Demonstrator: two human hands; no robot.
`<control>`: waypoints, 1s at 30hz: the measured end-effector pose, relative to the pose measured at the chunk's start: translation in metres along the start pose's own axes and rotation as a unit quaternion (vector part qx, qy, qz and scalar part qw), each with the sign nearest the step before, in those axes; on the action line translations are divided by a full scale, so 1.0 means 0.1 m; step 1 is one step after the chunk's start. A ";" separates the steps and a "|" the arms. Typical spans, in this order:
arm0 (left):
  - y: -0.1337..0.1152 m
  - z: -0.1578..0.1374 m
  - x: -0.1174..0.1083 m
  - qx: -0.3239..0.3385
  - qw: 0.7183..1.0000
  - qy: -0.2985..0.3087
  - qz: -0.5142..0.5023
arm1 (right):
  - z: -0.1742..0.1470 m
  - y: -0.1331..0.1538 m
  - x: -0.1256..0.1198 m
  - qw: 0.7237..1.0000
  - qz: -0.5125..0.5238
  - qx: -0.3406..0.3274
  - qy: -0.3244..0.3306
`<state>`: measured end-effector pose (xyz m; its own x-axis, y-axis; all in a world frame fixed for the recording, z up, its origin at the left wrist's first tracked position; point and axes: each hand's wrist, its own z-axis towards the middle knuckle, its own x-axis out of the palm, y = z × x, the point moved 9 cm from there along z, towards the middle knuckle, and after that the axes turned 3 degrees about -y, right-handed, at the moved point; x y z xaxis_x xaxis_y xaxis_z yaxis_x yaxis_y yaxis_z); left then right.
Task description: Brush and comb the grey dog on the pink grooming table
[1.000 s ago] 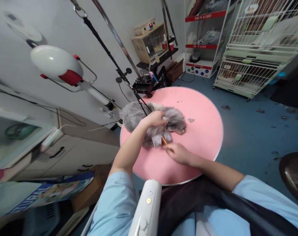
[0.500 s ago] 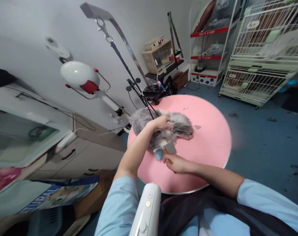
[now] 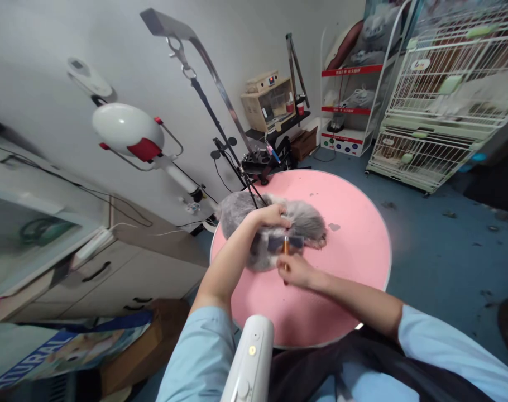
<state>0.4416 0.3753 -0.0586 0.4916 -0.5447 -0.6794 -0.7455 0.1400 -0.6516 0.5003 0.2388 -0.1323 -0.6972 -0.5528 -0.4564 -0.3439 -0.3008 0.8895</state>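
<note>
The left hand [image 3: 273, 216] lies over the far half of the table [image 3: 333, 296], on the back of a grey, long-haired animal [image 3: 306, 219]. Its fingers are bent down into the fur; whether they pinch it or only press on it, I cannot tell. The right hand [image 3: 295, 271], nearer the middle of the table, is closed around the orange handle of a brush [image 3: 286, 245], fingers curled and the handle's end sticking out below them. The brush's wide head is up against the animal's near side, though blur hides how deep it sits in the hair.

The animal lies across the far left part of the table, its body reaching the left rim. A dark strap [image 3: 212, 111] hangs from a metal arm [image 3: 212, 70] beyond the table and runs down to the animal by the left hand. A small grey tuft [image 3: 334, 227] rests on the table, just right of the animal.
</note>
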 end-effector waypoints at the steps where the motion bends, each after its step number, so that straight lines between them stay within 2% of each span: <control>1: 0.00 0.00 -0.01 0.004 1.000 -0.001 -0.004 | 0.01 0.00 0.06 0.999 0.008 -0.004 0.044; 2: -0.01 0.01 -0.02 0.009 1.000 -0.009 -0.008 | 0.01 0.02 0.09 0.997 0.019 -0.010 0.074; 3: -0.01 0.01 -0.05 0.011 1.000 -0.020 -0.010 | 0.02 0.03 0.07 0.997 0.023 -0.015 0.076; 6: 0.02 0.03 -0.05 0.003 1.000 -0.025 -0.016 | 0.04 0.08 -0.12 0.999 -0.024 -0.027 0.008; 7: 0.02 0.04 -0.04 0.004 1.000 -0.016 -0.018 | 0.03 0.10 -0.12 0.999 -0.043 -0.032 0.012; 8: 0.02 0.04 -0.02 0.010 1.000 -0.008 -0.021 | 0.00 0.11 -0.07 0.997 -0.051 -0.038 0.049; 11: 0.00 0.04 0.00 0.034 0.999 0.001 -0.035 | -0.15 0.19 0.21 0.973 -0.017 -0.065 0.222; 12: 0.01 0.04 -0.01 0.034 0.999 -0.002 -0.038 | -0.17 0.21 0.21 0.971 -0.014 -0.073 0.229; 13: 0.02 0.04 -0.02 0.029 0.999 -0.008 -0.035 | -0.14 0.23 0.15 0.977 -0.026 -0.073 0.198; 15: 0.06 0.03 -0.03 0.012 1.000 -0.013 -0.025 | -0.04 0.23 -0.08 0.991 -0.087 -0.056 0.081; 16: 0.06 0.03 -0.03 0.009 1.000 -0.013 -0.024 | -0.03 0.23 -0.14 0.991 -0.112 -0.045 0.054; 17: 0.05 0.02 -0.03 0.011 0.999 -0.013 -0.029 | -0.04 0.23 -0.10 0.989 -0.118 -0.039 0.079; 19: 0.02 0.01 -0.04 0.026 0.998 -0.018 -0.048 | -0.16 0.24 0.16 0.969 -0.081 -0.045 0.228; 20: 0.01 0.00 -0.05 0.034 0.998 -0.023 -0.056 | -0.23 0.26 0.26 0.956 -0.063 -0.054 0.282; 21: 0.01 0.00 -0.07 0.037 0.997 -0.028 -0.057 | -0.24 0.27 0.28 0.953 -0.061 -0.061 0.291; 22: 0.02 0.00 -0.07 0.034 0.998 -0.030 -0.052 | -0.19 0.27 0.22 0.963 -0.078 -0.061 0.252; 23: 0.03 0.00 -0.07 0.029 0.998 -0.029 -0.044 | -0.11 0.26 0.10 0.976 -0.110 -0.055 0.181; 24: 0.05 0.01 -0.06 0.024 0.999 -0.026 -0.036 | -0.04 0.25 -0.04 0.983 -0.143 -0.046 0.108; 25: 0.06 0.01 -0.05 0.022 0.999 -0.021 -0.031 | 0.00 0.25 -0.12 0.983 -0.163 -0.040 0.070; 26: 0.06 0.02 -0.05 0.026 0.999 -0.016 -0.030 | 0.01 0.24 -0.12 0.982 -0.165 -0.038 0.079; 29: 0.03 0.02 -0.05 0.049 0.997 -0.012 -0.050 | -0.10 0.30 0.13 0.965 -0.093 -0.064 0.237; 30: 0.02 0.02 -0.05 0.052 0.997 -0.012 -0.058 | -0.11 0.33 0.14 0.964 -0.082 -0.069 0.244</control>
<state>0.4385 0.3797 -0.0576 0.5839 -0.5423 -0.6041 -0.6326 0.1624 -0.7573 0.4863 0.2131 -0.1095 -0.2506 -0.7789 -0.5749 -0.3131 -0.4967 0.8095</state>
